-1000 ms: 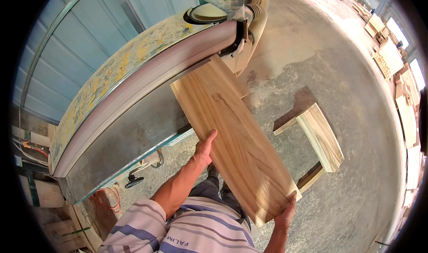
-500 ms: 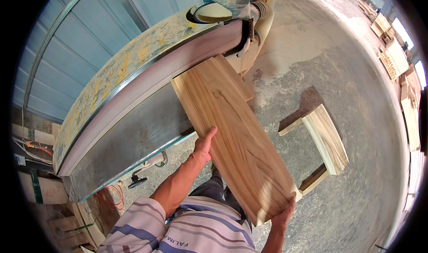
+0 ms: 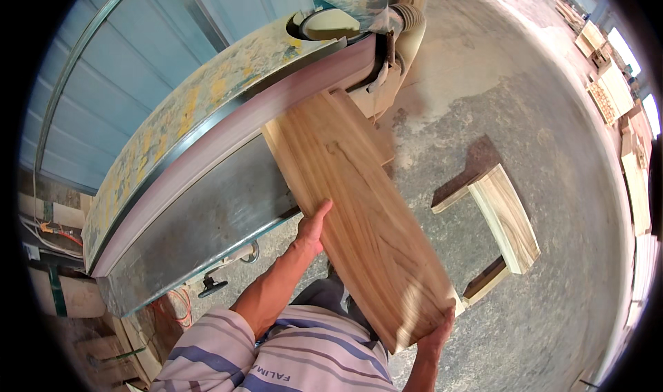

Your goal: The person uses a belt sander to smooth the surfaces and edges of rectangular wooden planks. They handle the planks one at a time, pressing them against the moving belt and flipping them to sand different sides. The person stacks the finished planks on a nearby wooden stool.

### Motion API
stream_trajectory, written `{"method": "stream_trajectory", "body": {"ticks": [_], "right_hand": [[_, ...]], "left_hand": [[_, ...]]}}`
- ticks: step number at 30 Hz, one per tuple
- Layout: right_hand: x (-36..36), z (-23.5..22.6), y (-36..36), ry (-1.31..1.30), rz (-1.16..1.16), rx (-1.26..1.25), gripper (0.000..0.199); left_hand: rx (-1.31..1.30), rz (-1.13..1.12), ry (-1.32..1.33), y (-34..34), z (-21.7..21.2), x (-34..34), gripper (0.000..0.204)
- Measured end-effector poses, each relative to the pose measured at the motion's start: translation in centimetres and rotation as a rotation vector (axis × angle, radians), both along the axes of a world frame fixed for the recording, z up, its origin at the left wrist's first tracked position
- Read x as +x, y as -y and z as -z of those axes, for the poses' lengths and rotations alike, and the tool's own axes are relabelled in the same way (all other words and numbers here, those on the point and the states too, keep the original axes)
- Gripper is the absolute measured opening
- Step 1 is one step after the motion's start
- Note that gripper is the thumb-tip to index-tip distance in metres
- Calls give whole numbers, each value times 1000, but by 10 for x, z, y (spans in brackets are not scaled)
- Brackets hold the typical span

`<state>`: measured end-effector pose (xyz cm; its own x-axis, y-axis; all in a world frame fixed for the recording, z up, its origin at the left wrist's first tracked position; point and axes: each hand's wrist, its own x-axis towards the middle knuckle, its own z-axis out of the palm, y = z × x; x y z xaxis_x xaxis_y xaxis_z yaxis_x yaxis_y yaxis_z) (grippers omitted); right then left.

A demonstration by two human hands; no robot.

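Observation:
A long wooden board (image 3: 369, 219) with wavy brown grain slants across the middle, its far end against the pinkish sanding belt (image 3: 228, 133) of a large belt sander. Beneath that end lies the sander's grey metal table (image 3: 200, 212). My left hand (image 3: 314, 227) grips the board's left edge about halfway along, thumb on top and the other fingers hidden underneath. At the near right corner my right hand (image 3: 438, 330) holds the board's end. Another piece of wood (image 3: 356, 112) shows partly behind the board's far right side.
On the concrete floor to the right stands a small wooden stool-like frame (image 3: 507, 219). A ribbed hose (image 3: 407, 22) runs by the sander's far end. A black-handled crank (image 3: 213, 286) sticks out below the table. Wood stacks (image 3: 611, 91) line the far right.
The board has shifted slightly to the left, with both hands keeping their hold on it. The stool-like frame stays where it was.

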<state>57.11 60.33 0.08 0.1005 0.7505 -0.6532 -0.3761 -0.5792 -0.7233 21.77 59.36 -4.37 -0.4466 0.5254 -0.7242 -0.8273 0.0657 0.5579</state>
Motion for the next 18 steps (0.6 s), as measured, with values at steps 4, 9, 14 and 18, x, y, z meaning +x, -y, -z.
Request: {"method": "stream_trajectory", "body": {"ticks": [4,9,14,18], "right_hand": [[2,5,3,-105,46,9,56],[14,32,9,-36,86,10,46],[17,44,5,7,138,7,42],[21,58,14,19,138,28,39]], "left_hand": [[14,24,-23,6,25,-3,68],[152,134,4,3,7,-7,61],[34,144,-45,2,22,-10,69],[166,181,15,4,38,-15,74]]}}
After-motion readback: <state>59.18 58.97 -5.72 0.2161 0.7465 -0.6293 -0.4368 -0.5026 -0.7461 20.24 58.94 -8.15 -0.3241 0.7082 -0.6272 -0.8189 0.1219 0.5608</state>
